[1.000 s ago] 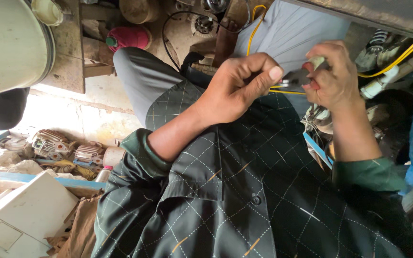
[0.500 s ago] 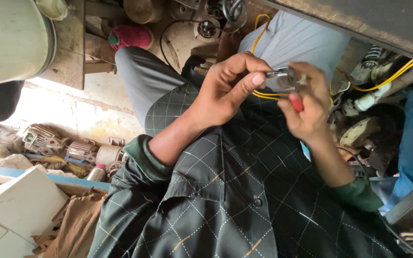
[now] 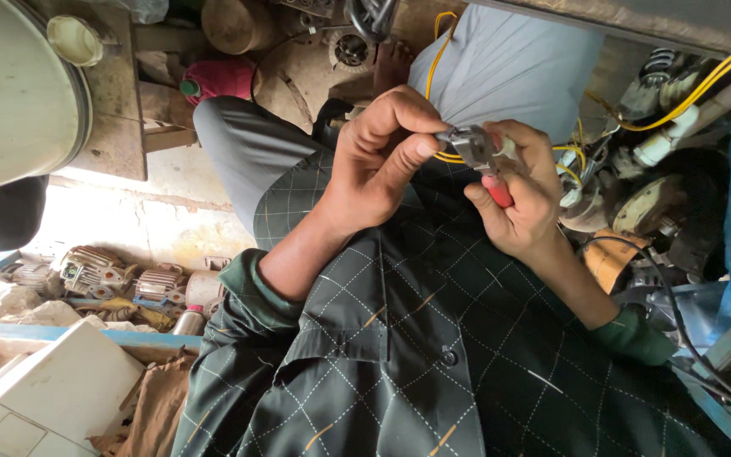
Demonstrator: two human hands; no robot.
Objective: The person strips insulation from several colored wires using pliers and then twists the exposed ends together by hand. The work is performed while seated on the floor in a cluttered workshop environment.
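Red-handled metal pliers (image 3: 482,161) sit clenched in the right hand (image 3: 524,203); the left hand (image 3: 382,161) pinches a thin yellow wire (image 3: 443,156) beside them

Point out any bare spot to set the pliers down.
Bare floor shows between the grey trouser leg and the motor parts. Right of the right hand it is crowded with yellow wires and parts.

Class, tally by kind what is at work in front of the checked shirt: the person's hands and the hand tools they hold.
Hands: 2 (left hand, right hand)
Red-handled pliers: 1
Total: 3
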